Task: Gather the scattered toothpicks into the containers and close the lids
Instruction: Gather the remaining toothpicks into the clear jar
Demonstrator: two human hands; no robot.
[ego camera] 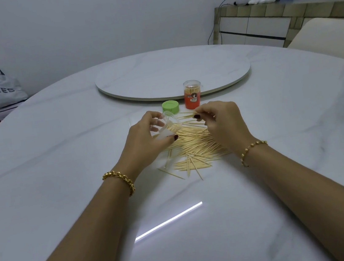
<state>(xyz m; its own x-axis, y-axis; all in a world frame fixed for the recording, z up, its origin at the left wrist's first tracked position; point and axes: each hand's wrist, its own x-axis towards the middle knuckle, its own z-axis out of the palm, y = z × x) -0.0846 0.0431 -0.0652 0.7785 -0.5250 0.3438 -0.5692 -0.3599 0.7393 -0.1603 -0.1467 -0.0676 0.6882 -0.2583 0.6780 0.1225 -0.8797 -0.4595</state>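
The fingers (199, 111) of the right hand (223, 123) are pinched together on a small bundle of toothpicks (186, 116). The sticks lie nearly level, with their free ends pointing left. Just beside those ends, a little lower and to the left, is the clear container (169, 127). The left hand (143, 136) grips it, fingers curled over its far side and thumb pressed under its near side. The container is held tilted above the desk (58, 146), already partly filled, and its mouth appears to face right toward the bundle, though the clear rim is hard to make out.

The coming move likely turns on this alignment. The bundle's long axis runs left to right, roughly in line with the container's own axis, so a short slide leftward should feed the sticks in. A slight mismatch in tilt could catch the tips on the rim.

Below both hands, and more under the right one, the loose pile (193, 149) lies fanned out on the desk, with most of it not yet gathered. Beyond the left hand sits the green lid (170, 107), off its container. Just beside it stands the red container (192, 95), upright, full and capped, near the edge of the turntable (172, 75).
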